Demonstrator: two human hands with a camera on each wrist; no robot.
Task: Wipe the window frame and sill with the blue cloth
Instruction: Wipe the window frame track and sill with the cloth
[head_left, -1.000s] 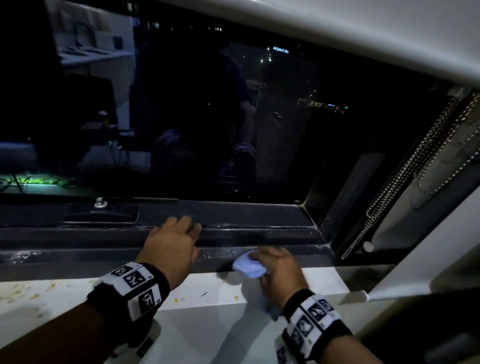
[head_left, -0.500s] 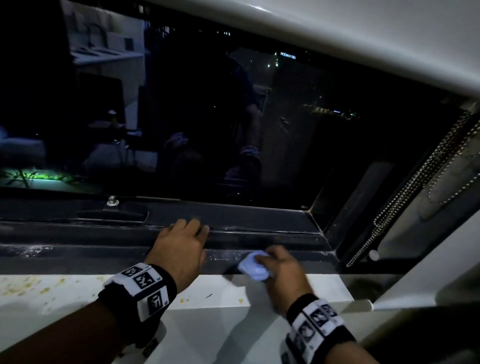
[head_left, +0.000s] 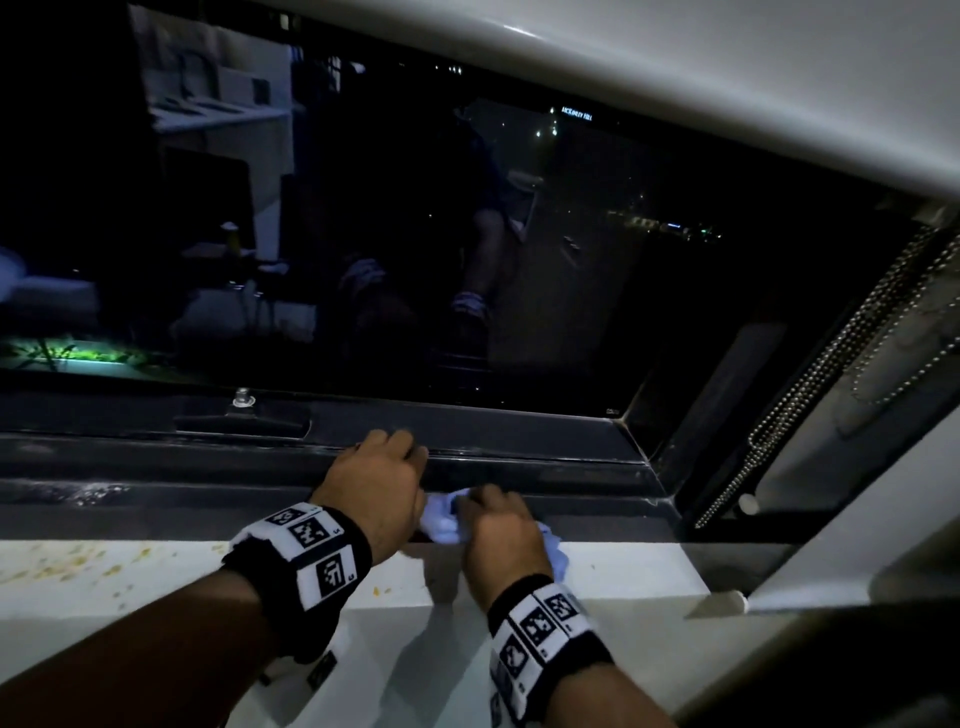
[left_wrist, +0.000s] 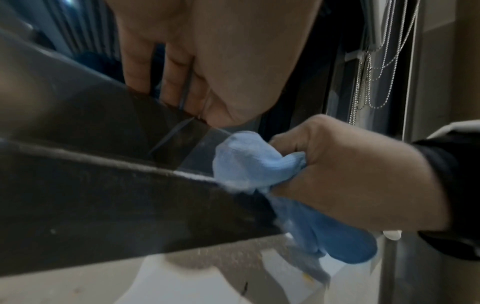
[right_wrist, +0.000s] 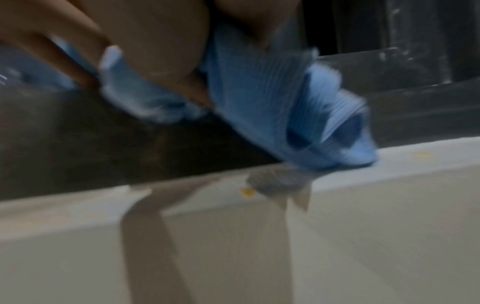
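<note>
The bunched blue cloth (head_left: 440, 524) lies against the lower rail of the dark window frame (head_left: 156, 499), just above the white sill (head_left: 130, 577). My right hand (head_left: 501, 535) grips the cloth, fingers curled round it. The left wrist view shows the cloth (left_wrist: 249, 164) bulging from my right hand (left_wrist: 350, 170), with a tail hanging onto the sill. The right wrist view is blurred; there the cloth (right_wrist: 272, 102) hangs across the frame edge. My left hand (head_left: 376, 483) rests on the frame's upper ledge right beside the cloth, its fingertips hidden behind the rail (left_wrist: 103, 115).
Dark window glass (head_left: 467, 234) fills the upper view. A small metal knob (head_left: 241, 397) and a latch sit on the frame at left. Bead chains (head_left: 810, 395) hang by the right jamb. Yellowish specks dot the sill at left (head_left: 78, 566).
My right hand has slid the cloth leftward along the frame's lower rail until it sits right beside my left hand. The left hand has stayed on the ledge.
</note>
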